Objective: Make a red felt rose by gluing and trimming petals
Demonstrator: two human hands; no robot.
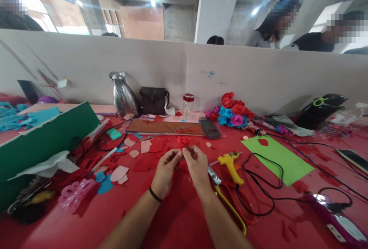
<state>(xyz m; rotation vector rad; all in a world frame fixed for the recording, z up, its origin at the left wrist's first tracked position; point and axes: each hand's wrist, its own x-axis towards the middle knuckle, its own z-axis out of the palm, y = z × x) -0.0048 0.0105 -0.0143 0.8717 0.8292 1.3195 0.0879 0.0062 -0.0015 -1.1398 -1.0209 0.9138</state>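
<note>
Both my hands meet over the middle of the red table, fingertips together. Between them is a small red paper flower, its petals rising above my fingers. My left hand, with a black band at the wrist, pinches the flower's base from the left. From the right, my right hand pinches the same base with thumb and forefinger. Loose red petals and pink petals lie to the left of my hands. Just right of my right hand are a yellow glue gun and pliers with red and yellow handles.
A green panel stands at left, near a pink plastic piece. At the back are a steel jug, a black bag, a glass jar and a paper-flower bunch. Black cords cross the right side.
</note>
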